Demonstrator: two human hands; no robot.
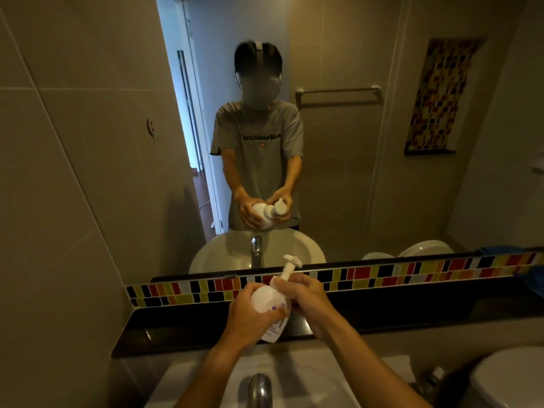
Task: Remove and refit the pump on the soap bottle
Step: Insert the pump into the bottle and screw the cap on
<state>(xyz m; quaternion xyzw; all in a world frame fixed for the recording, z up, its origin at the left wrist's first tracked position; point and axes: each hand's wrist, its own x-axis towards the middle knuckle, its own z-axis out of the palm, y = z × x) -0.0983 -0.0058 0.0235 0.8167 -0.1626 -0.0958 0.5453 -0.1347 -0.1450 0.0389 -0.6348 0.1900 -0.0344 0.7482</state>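
The left hand [250, 315] is wrapped around the body of a white soap bottle [269, 306], fingers closed across its front label. The right hand [306, 295] is closed around the bottle's neck at the collar of the white pump [290, 267], which is seated on the bottle with its nozzle pointing away and to the right. The bottle is held tilted in the air above the dark ledge [176, 331], between the tap [259, 390] and the mirror [323, 142]. The label bears purple print, too blurred and too covered by fingers to read. A band of coloured tiles [382, 275] runs under the mirror. The white sink [294, 372] lies below the forearms. In the mirror, the person's grey shirt carries dark lettering, not legible.
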